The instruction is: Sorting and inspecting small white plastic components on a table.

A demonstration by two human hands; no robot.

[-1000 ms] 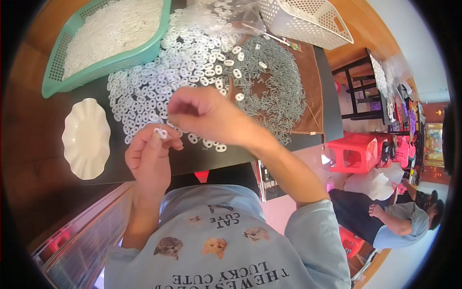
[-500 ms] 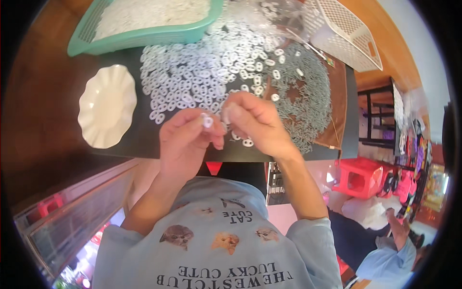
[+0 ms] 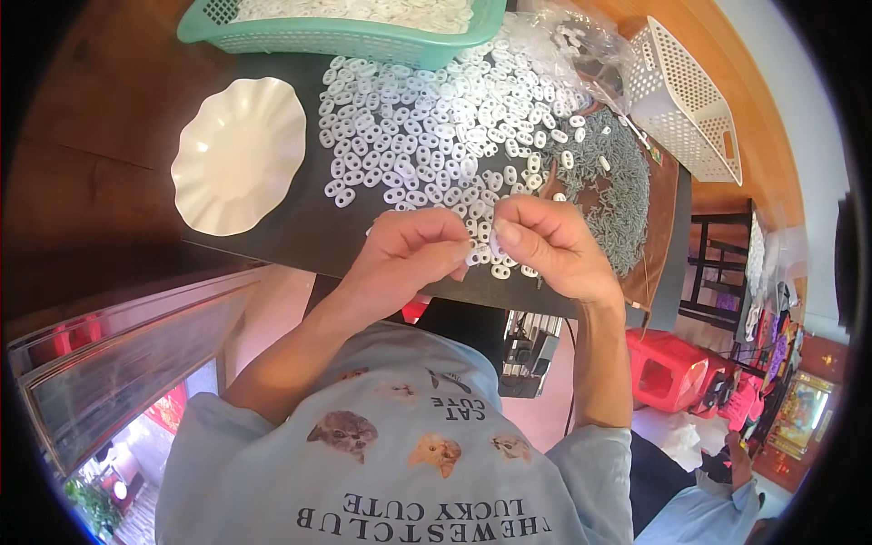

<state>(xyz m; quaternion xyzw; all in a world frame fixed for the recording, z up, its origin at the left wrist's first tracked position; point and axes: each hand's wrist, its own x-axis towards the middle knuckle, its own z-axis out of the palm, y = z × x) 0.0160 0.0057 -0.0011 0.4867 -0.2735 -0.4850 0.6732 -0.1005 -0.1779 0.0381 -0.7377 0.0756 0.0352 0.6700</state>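
Observation:
My left hand point(image 3: 413, 252) is closed in a pinch over the table's near part. A small white oval piece with two holes point(image 3: 473, 257) shows right at its fingertips; whether it is gripped or lies just behind them is hard to tell. Close by on the right, my right hand point(image 3: 554, 247) pinches a white plastic piece point(image 3: 495, 243) between thumb and forefinger, mostly covered by the fingers. Beyond both hands spreads a pile of white two-holed oval pieces point(image 3: 409, 145). To its right lies a heap of small grey screw-like pieces point(image 3: 622, 191) on a brown cloth point(image 3: 666, 218).
A scalloped cream dish point(image 3: 238, 154) stands at the left on the dark table point(image 3: 300, 241). At the back are a green basket point(image 3: 436, 50) of white pieces, a clear plastic bag point(image 3: 590, 45) and a white perforated basket point(image 3: 690, 109). A red stool point(image 3: 668, 368) and another person sit at the right.
The view has shifted, so the table's things sit further right. My left hand has turned, its fingers now pointing right and hiding more of what they pinch; the hands have drawn slightly apart.

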